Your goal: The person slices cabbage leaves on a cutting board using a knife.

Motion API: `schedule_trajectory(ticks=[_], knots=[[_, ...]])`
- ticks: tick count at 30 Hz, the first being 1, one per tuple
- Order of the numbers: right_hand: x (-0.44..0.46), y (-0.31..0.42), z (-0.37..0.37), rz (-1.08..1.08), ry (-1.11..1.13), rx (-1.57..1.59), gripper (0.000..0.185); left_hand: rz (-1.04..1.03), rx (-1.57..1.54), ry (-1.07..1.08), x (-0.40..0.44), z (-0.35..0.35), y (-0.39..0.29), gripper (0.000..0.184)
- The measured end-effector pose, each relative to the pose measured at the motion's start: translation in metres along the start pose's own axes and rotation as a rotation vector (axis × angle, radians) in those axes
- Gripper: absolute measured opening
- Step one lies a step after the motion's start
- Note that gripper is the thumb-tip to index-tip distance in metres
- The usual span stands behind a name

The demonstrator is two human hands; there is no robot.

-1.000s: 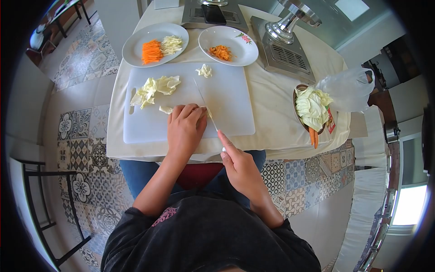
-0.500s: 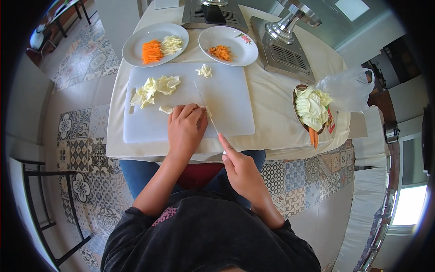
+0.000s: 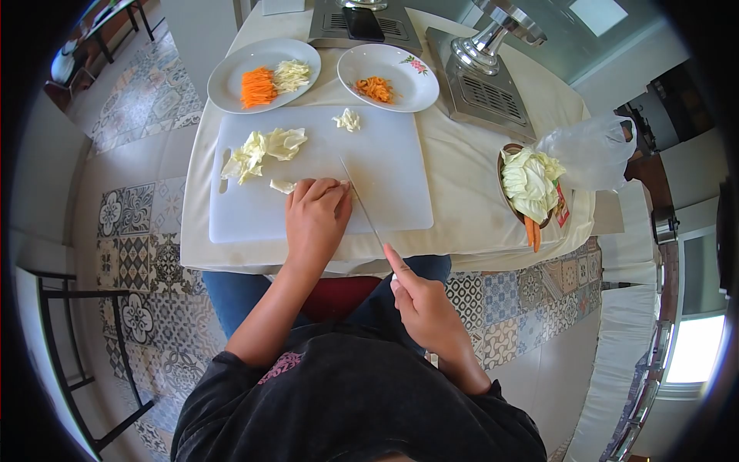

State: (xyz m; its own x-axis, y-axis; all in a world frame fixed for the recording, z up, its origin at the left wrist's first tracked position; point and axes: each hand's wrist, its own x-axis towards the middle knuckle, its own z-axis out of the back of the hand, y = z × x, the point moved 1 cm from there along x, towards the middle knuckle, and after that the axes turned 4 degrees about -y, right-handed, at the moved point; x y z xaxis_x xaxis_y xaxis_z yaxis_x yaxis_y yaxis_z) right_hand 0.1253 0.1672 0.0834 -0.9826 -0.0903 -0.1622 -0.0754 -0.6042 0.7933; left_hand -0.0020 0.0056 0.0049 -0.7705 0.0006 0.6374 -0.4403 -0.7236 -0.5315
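Observation:
My left hand [image 3: 315,212] presses down on a strip of pale cabbage [image 3: 282,186] on the white cutting board [image 3: 396,173], its fingers bent and bunched over it. The strip's left end sticks out; most is hidden under the fingers. In my right hand [image 3: 423,304] is a knife [image 3: 362,203], index finger stretched along its spine. The blade slants across the board just right of my left fingertips. Loose cabbage leaves [image 3: 250,159] lie at the board's left, and a small heap of cut cabbage [image 3: 348,120] sits near its top edge.
Behind the board stand a plate [image 3: 221,86] with carrot and pale strips and a flowered plate [image 3: 419,83] with orange shreds. Metal stoves [image 3: 493,104] and a phone [image 3: 363,25] are farther back. To the right are a bowl [image 3: 502,187] holding cabbage and carrots, and a plastic bag [image 3: 593,158].
My right hand has drawn the knife back toward my body and slightly right. The left hand stays almost in place on the cabbage.

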Motion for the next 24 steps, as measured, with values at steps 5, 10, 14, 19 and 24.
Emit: schedule_trajectory(ticks=[5,10,14,19,24], knots=[[-0.015,0.006,0.014,-0.049,0.049,0.031,0.053,-0.009,-0.042,-0.005,0.000,0.000,0.004,0.016],[0.000,0.003,0.007,-0.042,0.029,0.058,0.052,-0.003,-0.046,0.012,-0.001,0.000,0.004,0.017],[0.028,-0.009,-0.008,0.001,-0.023,0.081,0.051,-0.008,-0.035,0.010,-0.001,0.001,0.003,0.016],[0.036,-0.007,-0.014,0.076,-0.072,0.033,0.052,-0.008,-0.029,0.001,-0.002,0.000,0.005,0.013],[0.018,-0.007,-0.015,0.110,-0.082,-0.036,0.054,0.041,-0.008,0.015,-0.001,0.002,0.002,0.012]])
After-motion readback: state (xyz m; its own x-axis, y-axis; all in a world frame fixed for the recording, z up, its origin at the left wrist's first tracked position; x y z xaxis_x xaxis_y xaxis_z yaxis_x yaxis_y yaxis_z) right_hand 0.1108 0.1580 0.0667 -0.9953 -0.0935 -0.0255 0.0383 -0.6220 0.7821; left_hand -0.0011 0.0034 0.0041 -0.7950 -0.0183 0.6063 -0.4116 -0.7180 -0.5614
